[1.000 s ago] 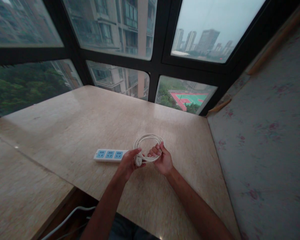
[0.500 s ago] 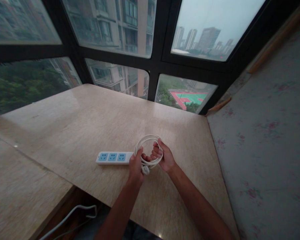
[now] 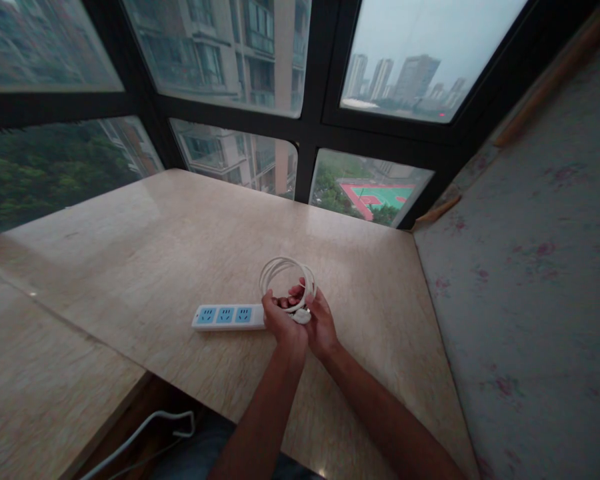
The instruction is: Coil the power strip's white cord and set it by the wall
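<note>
A white power strip [image 3: 227, 317] with three blue sockets lies flat on the beige stone ledge [image 3: 170, 247]. Its white cord is wound into a small coil [image 3: 285, 275] standing just right of the strip. My right hand [image 3: 320, 323] is closed round the lower part of the coil. My left hand [image 3: 279, 323] sits close beside it, fingers curled on the cord near the white plug [image 3: 301, 316], which shows between the two hands.
Dark-framed windows [image 3: 310, 133] wall the far side of the ledge. A flower-patterned panel [image 3: 530, 280] rises at the right. A lower ledge [image 3: 45, 373] lies at the left, with a loose white cable [image 3: 140, 433] hanging below its edge.
Both hands have drawn closer together and shifted a little left toward the strip. The coil has moved left with them and the plug now sits between the hands.
</note>
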The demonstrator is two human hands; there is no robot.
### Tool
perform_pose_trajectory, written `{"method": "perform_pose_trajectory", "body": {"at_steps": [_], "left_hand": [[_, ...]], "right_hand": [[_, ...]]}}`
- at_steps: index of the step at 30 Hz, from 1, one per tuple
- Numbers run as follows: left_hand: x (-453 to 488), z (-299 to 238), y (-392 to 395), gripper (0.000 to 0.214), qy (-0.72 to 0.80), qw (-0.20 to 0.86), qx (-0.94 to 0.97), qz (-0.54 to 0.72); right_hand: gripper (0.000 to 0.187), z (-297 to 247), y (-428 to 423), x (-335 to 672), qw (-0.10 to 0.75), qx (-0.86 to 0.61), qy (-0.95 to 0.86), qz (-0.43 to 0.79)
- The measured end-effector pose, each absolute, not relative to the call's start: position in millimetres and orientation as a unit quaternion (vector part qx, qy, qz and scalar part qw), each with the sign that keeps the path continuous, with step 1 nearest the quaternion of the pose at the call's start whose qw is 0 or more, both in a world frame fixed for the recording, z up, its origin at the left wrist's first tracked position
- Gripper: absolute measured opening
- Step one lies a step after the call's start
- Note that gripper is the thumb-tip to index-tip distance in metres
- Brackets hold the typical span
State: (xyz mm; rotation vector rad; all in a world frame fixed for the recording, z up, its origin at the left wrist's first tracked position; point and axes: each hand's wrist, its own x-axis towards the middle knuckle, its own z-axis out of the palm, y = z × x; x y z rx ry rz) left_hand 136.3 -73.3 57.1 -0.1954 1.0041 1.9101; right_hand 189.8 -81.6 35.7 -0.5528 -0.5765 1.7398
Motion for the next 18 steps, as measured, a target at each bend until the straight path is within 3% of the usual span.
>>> {"method": "perform_pose_trajectory", "body": {"at_steps": [10,18], "left_hand": [[166.0,38.1,-78.1,0.031,0.513,0.382,-0.039,0.768],[159.5,47.0,-112.3,0.03,0.475,0.51,0.081,0.713]], "right_hand": [[0.044,25.0,-77.5,188.2,0.606,-0.35,-0.196,0.687],[0.033,39.5,-68.1,204.5,0.604,-0.32,-0.165,0.711]]}}
